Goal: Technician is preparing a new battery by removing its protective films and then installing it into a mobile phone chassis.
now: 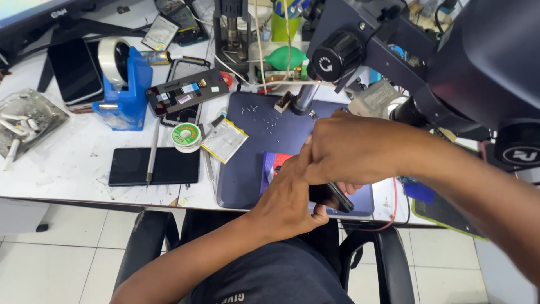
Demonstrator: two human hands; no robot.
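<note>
The left hand [289, 197] and right hand [346, 149] are both clamping a dark phone [332, 196] over the near edge of the blue work mat [247, 169]. Farther left, a solder-wick spool [186, 135] is lying on the tabletop [73, 163].

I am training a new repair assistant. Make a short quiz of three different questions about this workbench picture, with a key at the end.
1. True or false: both hands grip the same dark phone over the dark blue work mat.
2. Which thing lies on top of the black phone at the front left of the table? A) a slim metal tool B) a solder wick spool C) a tape roll
3. Fill in: the blue tape dispenser stands to the ____ of the work mat, as the camera sees it.

Key
1. True: the left hand holds the phone from below and the right hand covers it from above.
2. A: the slim metal tool.
3. left
</note>
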